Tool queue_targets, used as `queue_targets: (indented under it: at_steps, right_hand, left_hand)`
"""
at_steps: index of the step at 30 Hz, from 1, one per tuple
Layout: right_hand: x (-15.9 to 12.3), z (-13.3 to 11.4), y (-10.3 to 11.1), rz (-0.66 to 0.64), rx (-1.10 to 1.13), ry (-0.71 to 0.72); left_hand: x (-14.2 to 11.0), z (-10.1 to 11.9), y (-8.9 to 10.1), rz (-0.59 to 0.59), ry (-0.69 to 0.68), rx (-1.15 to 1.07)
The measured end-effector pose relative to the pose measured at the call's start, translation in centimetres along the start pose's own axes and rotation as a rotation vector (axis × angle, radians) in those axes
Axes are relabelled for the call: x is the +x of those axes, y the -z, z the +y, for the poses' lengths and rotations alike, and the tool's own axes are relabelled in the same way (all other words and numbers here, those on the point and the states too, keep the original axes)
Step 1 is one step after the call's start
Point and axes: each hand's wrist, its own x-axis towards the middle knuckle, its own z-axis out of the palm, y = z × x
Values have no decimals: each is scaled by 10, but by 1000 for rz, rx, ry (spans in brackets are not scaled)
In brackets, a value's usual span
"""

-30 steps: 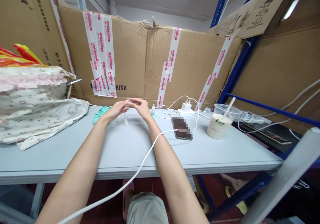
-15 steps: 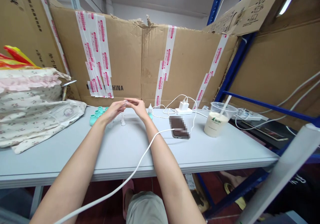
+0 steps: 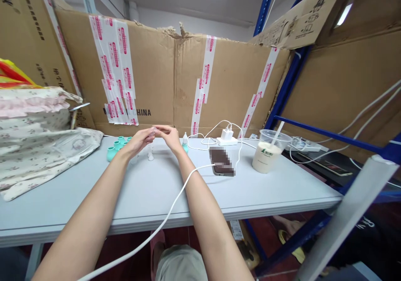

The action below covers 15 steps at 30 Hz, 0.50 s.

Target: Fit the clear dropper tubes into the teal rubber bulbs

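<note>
My left hand (image 3: 140, 140) and my right hand (image 3: 169, 136) meet at the fingertips over the far part of the grey table. Both are closed in a pinch; something small and pale may be between them, too small to make out. Just below the fingertips a small whitish, translucent piece (image 3: 151, 152) stands on the tabletop. Beside my left hand sits a cluster of turquoise, round-mouthed little pots (image 3: 112, 152), partly hidden by that hand. A small bottle with a white pointed tip (image 3: 185, 139) and a turquoise lower part stands right of my right hand.
A phone (image 3: 222, 162) lies right of my forearm, and a white cable (image 3: 175, 201) crosses over that arm. Further right are a white charger (image 3: 227, 137) and a plastic cup of milky drink (image 3: 266, 157). Floral cloth (image 3: 40, 143) covers the left side. Cardboard (image 3: 156, 72) walls the back.
The whole view has shifted slightly, so things appear a little further left and lower. My hands stay joined at the fingertips, with hardly any change in their pose.
</note>
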Motion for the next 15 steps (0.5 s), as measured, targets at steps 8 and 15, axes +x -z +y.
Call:
queue_targets:
  at_steps: [8, 15]
  right_hand:
    - [-1, -3, 2, 3, 7, 6]
    - [-11, -3, 3, 38, 88, -23]
  left_hand:
    - [0, 0, 1, -59, 6, 7]
    - [-3, 0, -4, -98, 74, -12]
